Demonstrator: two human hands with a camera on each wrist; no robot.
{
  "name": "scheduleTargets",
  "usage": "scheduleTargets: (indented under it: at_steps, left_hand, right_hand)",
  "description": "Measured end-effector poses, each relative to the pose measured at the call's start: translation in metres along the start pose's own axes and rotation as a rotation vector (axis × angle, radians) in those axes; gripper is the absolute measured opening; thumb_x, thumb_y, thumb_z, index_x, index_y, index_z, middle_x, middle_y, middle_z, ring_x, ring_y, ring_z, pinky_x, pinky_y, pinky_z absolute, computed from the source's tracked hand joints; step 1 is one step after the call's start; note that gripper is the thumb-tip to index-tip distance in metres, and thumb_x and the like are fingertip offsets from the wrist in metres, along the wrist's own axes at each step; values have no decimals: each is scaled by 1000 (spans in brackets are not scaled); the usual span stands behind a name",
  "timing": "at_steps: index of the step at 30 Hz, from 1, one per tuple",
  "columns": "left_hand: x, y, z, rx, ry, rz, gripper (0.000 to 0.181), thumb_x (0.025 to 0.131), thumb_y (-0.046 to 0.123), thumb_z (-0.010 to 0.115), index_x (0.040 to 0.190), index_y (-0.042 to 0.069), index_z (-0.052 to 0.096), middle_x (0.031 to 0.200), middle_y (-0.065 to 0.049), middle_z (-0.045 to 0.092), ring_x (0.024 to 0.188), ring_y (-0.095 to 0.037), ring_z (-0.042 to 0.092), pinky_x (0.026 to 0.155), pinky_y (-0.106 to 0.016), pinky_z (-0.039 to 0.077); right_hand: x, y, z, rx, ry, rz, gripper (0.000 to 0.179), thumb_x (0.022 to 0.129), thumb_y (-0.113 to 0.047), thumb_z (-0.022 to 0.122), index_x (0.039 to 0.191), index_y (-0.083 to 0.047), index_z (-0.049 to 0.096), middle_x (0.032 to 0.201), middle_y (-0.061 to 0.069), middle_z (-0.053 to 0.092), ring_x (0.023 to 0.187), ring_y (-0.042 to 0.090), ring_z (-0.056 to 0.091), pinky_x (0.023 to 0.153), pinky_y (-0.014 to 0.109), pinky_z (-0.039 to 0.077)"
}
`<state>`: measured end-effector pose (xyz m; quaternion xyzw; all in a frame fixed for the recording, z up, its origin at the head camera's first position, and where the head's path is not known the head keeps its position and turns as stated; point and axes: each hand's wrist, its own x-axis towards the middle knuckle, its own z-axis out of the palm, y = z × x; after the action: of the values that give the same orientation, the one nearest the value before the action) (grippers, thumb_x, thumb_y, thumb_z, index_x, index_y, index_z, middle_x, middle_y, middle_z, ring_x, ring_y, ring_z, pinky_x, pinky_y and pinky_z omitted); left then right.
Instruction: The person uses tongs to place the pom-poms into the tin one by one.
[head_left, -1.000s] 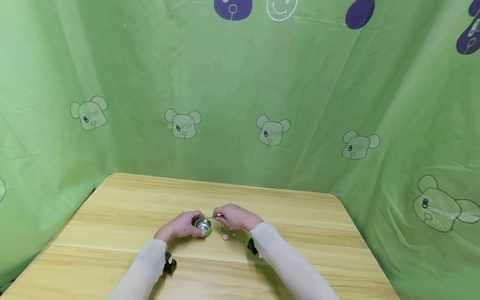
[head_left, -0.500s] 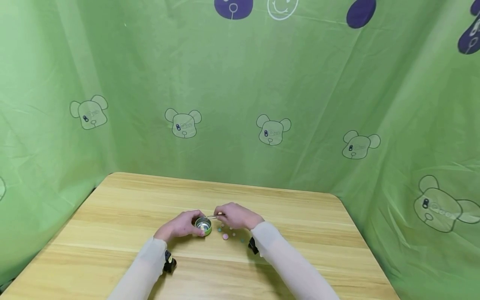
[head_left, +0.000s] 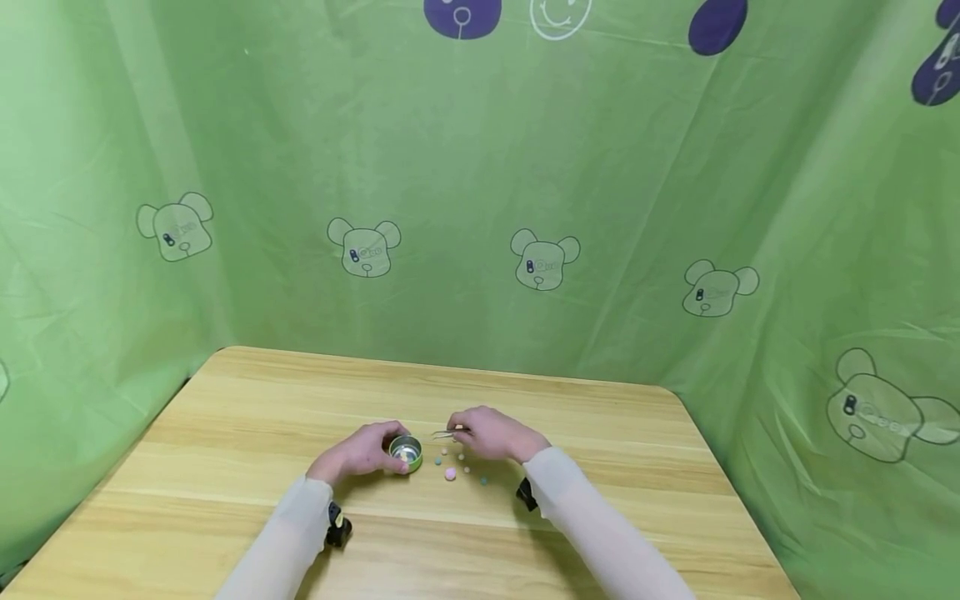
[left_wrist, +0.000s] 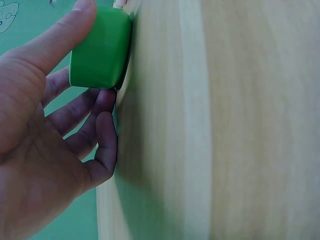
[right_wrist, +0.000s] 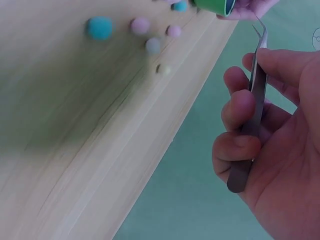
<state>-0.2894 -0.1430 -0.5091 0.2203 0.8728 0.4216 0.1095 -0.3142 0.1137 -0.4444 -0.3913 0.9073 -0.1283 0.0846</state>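
My left hand (head_left: 365, 448) holds a small green tin (left_wrist: 100, 50), thumb on the near side and fingers round the far side. The tin stands upright on the table, its silvery inside showing a little pale yellow at the bottom. Just to the right, my right hand (head_left: 491, 433) grips bent-tip tweezers (right_wrist: 256, 95) between thumb and curled fingers. The tweezer tips are parted, with nothing between them, and point toward the tin. Below them lie several small balls, among them a larger pink ball (head_left: 450, 474) and a teal ball (right_wrist: 100, 28).
The wooden table (head_left: 247, 433) reaches back to a green curtain (head_left: 450, 317) printed with bear heads. A black wrist camera (head_left: 339, 532) sits under the left forearm, and another camera (head_left: 527, 494) under the right one.
A pale yellow ball was at the tweezer tips over the tin and has been let go. The right hand has since drawn the tweezers away to the right. The left hand stays on the tin.
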Motion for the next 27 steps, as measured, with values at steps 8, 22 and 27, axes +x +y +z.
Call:
scheduleTargets:
  at_steps: [8, 22, 27]
  left_hand:
    - [-1, 1, 0, -3, -7, -3, 43, 77, 21, 78, 113, 9, 58, 102, -3, 62, 96, -21, 57, 89, -42, 45]
    - [1, -4, 0, -18, -13, -8, 43, 77, 22, 78, 114, 11, 58, 102, -1, 62, 95, -18, 57, 88, -42, 46]
    - [1, -4, 0, -22, -14, -12, 44, 77, 22, 78, 114, 11, 58, 102, -1, 62, 95, -18, 57, 87, -42, 46]
  right_hand:
    - [-19, 22, 2, -7, 28, 27, 19, 98, -18, 50, 109, -12, 64, 102, -2, 65, 94, 12, 59, 85, 34, 48]
    - [-33, 37, 12, 9, 11, 52, 16, 98, -16, 51, 107, -12, 64, 100, -1, 65, 92, 13, 59, 84, 36, 49]
    - [-34, 40, 17, 3, 6, 43, 16, 97, -16, 52, 106, -13, 64, 99, -1, 66, 88, 11, 59, 82, 35, 49]
